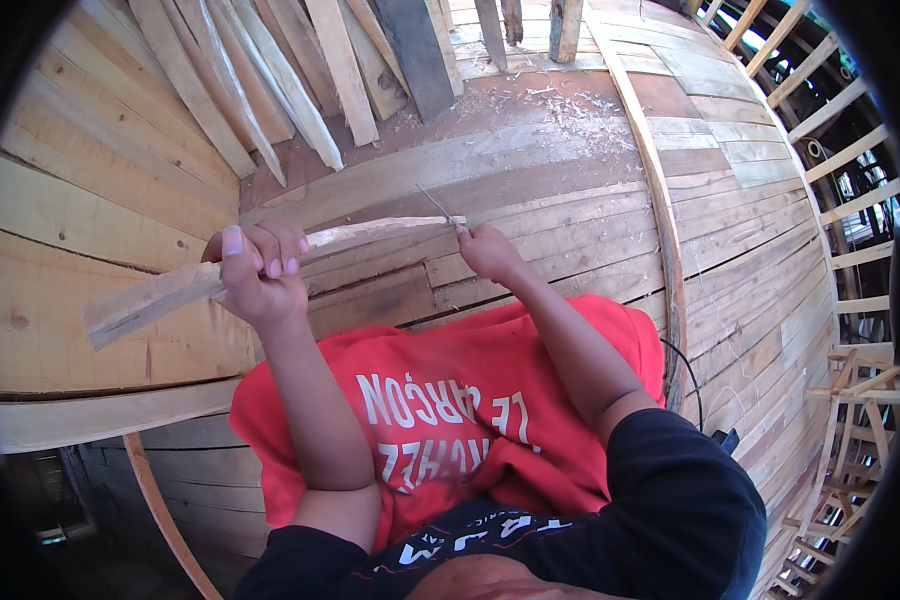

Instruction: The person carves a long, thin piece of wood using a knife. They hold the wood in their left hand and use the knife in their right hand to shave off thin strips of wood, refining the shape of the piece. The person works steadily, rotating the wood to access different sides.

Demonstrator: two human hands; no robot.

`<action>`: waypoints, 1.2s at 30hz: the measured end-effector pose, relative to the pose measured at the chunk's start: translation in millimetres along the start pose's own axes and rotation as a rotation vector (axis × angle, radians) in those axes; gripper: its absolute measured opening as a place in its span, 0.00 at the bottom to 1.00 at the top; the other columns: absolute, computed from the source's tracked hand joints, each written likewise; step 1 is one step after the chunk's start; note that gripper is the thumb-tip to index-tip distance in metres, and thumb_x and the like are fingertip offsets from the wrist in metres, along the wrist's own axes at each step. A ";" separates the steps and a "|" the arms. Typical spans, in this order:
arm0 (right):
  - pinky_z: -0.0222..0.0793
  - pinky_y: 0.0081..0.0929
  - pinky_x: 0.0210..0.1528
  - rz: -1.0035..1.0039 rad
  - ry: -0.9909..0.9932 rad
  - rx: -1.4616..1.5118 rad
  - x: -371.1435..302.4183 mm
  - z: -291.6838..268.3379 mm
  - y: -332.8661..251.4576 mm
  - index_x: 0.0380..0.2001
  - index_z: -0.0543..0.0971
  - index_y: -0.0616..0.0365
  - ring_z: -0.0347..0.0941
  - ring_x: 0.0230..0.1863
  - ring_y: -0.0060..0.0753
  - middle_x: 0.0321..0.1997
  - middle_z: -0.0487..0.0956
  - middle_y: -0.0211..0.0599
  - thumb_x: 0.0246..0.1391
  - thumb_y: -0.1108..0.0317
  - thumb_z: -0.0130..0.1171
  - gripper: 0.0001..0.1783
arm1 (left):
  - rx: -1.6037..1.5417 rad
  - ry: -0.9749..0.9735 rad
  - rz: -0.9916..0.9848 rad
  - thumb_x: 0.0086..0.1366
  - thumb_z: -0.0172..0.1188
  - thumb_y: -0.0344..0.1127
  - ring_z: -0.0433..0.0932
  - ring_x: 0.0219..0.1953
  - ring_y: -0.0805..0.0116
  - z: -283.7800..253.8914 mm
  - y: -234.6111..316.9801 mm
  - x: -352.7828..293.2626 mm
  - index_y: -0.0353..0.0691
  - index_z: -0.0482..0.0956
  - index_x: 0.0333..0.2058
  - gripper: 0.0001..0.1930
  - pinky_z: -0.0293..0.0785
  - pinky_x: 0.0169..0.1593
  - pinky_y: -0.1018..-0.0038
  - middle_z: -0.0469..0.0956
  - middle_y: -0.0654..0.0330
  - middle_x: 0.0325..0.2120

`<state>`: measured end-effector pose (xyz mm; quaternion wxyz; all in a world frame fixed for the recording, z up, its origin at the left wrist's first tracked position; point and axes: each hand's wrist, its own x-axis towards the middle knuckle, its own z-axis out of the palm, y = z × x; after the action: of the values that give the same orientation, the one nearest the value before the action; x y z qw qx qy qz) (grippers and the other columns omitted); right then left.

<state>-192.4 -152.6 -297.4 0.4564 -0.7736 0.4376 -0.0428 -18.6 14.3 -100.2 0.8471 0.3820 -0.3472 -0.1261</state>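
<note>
Left hand (258, 268) fisted around long pale wood strip (270, 262), held roughly level above lap. Right hand (487, 250) closed on thin blade (436, 204), tip touching strip's far end. Red cloth (450, 400) over lap. Curved plank floor (530, 190) beneath; loose boards (300, 80) and shavings (570, 105) beyond.

Bare planking (530, 175) lies open at centre frame, above the long wooden strip (270, 265) that runs across from the left to the middle. Loose boards (270, 70) crowd the upper left, with shavings (560, 100) strewn beside them. A curved rib (660, 220) fences the right. Red cloth (450, 410) fills the lower centre, closing off room below the strip.
</note>
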 end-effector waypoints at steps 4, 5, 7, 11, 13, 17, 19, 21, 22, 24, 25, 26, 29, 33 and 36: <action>0.68 0.55 0.48 -0.155 0.014 0.063 -38.8 -8.7 -67.4 0.32 0.79 0.71 0.77 0.41 0.65 0.32 0.79 0.64 0.68 0.51 0.37 0.32 | 0.097 0.178 -0.021 0.65 0.54 0.41 0.58 0.14 0.74 8.1 3.7 -1.6 0.50 0.58 0.17 0.19 0.62 0.26 0.71 0.56 0.68 0.10; 0.69 0.55 0.48 -0.078 0.032 0.029 -30.0 0.6 -44.8 0.31 0.79 0.71 0.77 0.41 0.65 0.31 0.79 0.64 0.67 0.52 0.37 0.31 | 0.115 0.244 -0.025 0.65 0.55 0.41 0.58 0.15 0.74 10.9 2.4 -2.4 0.50 0.58 0.17 0.19 0.62 0.27 0.71 0.56 0.68 0.11; 0.69 0.54 0.47 0.069 0.103 -0.032 -5.6 11.9 8.7 0.30 0.79 0.70 0.77 0.39 0.65 0.30 0.79 0.63 0.67 0.52 0.38 0.31 | 0.117 0.268 -0.026 0.66 0.55 0.41 0.58 0.15 0.74 19.7 2.3 1.7 0.50 0.59 0.18 0.19 0.62 0.28 0.71 0.56 0.69 0.11; 0.68 0.52 0.44 0.127 -0.071 0.099 -18.2 -14.4 -50.2 0.31 0.77 0.70 0.76 0.38 0.64 0.29 0.78 0.63 0.68 0.52 0.39 0.29 | 0.135 0.388 -0.020 0.65 0.56 0.41 0.59 0.16 0.74 14.6 1.6 3.7 0.50 0.59 0.18 0.19 0.63 0.29 0.71 0.56 0.69 0.12; 0.69 0.54 0.46 -0.136 0.024 0.116 -30.9 -2.9 -71.4 0.30 0.79 0.69 0.77 0.39 0.64 0.29 0.79 0.64 0.68 0.53 0.37 0.30 | 0.142 0.381 -0.007 0.65 0.57 0.41 0.59 0.17 0.73 22.2 2.9 -0.2 0.49 0.59 0.18 0.19 0.63 0.29 0.71 0.57 0.68 0.13; 0.69 0.53 0.46 0.045 0.118 -0.078 -3.4 15.8 -1.7 0.31 0.79 0.69 0.77 0.40 0.65 0.31 0.78 0.65 0.68 0.53 0.39 0.29 | 0.164 0.454 0.005 0.64 0.58 0.40 0.59 0.18 0.73 38.9 4.3 -2.5 0.48 0.60 0.20 0.18 0.64 0.30 0.70 0.57 0.67 0.14; 0.69 0.53 0.46 0.017 0.061 -0.040 0.3 7.2 1.7 0.31 0.79 0.68 0.76 0.41 0.67 0.33 0.78 0.66 0.68 0.53 0.38 0.29 | 0.151 0.486 0.002 0.64 0.59 0.38 0.60 0.19 0.72 36.2 3.2 0.3 0.47 0.61 0.20 0.17 0.65 0.31 0.69 0.58 0.67 0.15; 0.69 0.54 0.47 0.016 0.041 -0.088 0.0 7.3 -18.2 0.30 0.79 0.69 0.76 0.41 0.67 0.32 0.78 0.66 0.68 0.53 0.37 0.30 | 0.151 0.532 0.011 0.64 0.59 0.36 0.61 0.19 0.72 35.1 3.9 2.0 0.46 0.62 0.21 0.16 0.66 0.31 0.69 0.59 0.66 0.16; 0.69 0.54 0.47 -0.052 0.050 -0.047 -8.4 5.2 -39.4 0.30 0.79 0.69 0.76 0.41 0.67 0.32 0.78 0.67 0.68 0.53 0.37 0.30 | 0.157 0.563 0.017 0.64 0.59 0.35 0.61 0.19 0.72 37.9 4.9 0.7 0.45 0.63 0.21 0.16 0.67 0.32 0.69 0.60 0.66 0.16; 0.69 0.55 0.47 -0.165 0.073 0.048 -29.8 4.6 -70.7 0.30 0.78 0.70 0.76 0.41 0.67 0.32 0.78 0.67 0.68 0.52 0.37 0.31 | 0.171 0.606 0.028 0.64 0.59 0.34 0.61 0.20 0.72 46.4 6.1 -2.0 0.44 0.63 0.22 0.15 0.67 0.32 0.69 0.60 0.66 0.16; 0.68 0.55 0.47 -0.114 0.077 0.061 -27.1 7.9 -63.3 0.31 0.78 0.71 0.75 0.42 0.67 0.33 0.78 0.67 0.68 0.52 0.37 0.30 | 0.180 0.623 0.037 0.64 0.59 0.33 0.62 0.20 0.72 51.4 7.2 -3.1 0.44 0.64 0.22 0.14 0.67 0.32 0.69 0.61 0.66 0.16; 0.68 0.55 0.47 -0.063 0.081 0.073 -19.1 12.3 -50.3 0.31 0.78 0.71 0.75 0.42 0.68 0.33 0.78 0.67 0.68 0.52 0.37 0.30 | 0.190 0.640 0.046 0.64 0.59 0.32 0.62 0.20 0.72 53.0 7.3 -4.5 0.43 0.64 0.22 0.14 0.68 0.32 0.69 0.61 0.66 0.16; 0.68 0.55 0.48 0.191 -0.034 0.126 -7.6 3.6 -23.9 0.33 0.78 0.71 0.75 0.43 0.68 0.34 0.78 0.67 0.68 0.53 0.37 0.30 | 0.161 0.607 0.058 0.64 0.59 0.31 0.62 0.20 0.73 54.5 6.7 -3.9 0.42 0.64 0.23 0.13 0.68 0.32 0.69 0.61 0.66 0.16; 0.68 0.55 0.49 -0.113 0.037 -0.011 -14.3 -11.0 -57.2 0.32 0.78 0.72 0.75 0.43 0.67 0.34 0.78 0.68 0.68 0.52 0.36 0.31 | 0.166 0.597 0.043 0.64 0.59 0.31 0.62 0.20 0.73 58.2 4.4 -6.9 0.42 0.64 0.24 0.13 0.68 0.32 0.70 0.61 0.66 0.16; 0.67 0.57 0.49 -0.190 0.052 0.138 -33.7 -5.8 -82.8 0.32 0.78 0.72 0.75 0.44 0.66 0.34 0.78 0.68 0.68 0.53 0.36 0.31 | 0.200 0.597 0.062 0.64 0.59 0.30 0.62 0.20 0.73 60.0 3.7 -13.4 0.42 0.64 0.23 0.13 0.68 0.31 0.70 0.61 0.66 0.16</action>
<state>-163.0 -115.7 -221.2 0.4909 -0.7771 0.3698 -0.1357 -69.6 -10.4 -76.0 0.8733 0.4729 -0.1051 0.0522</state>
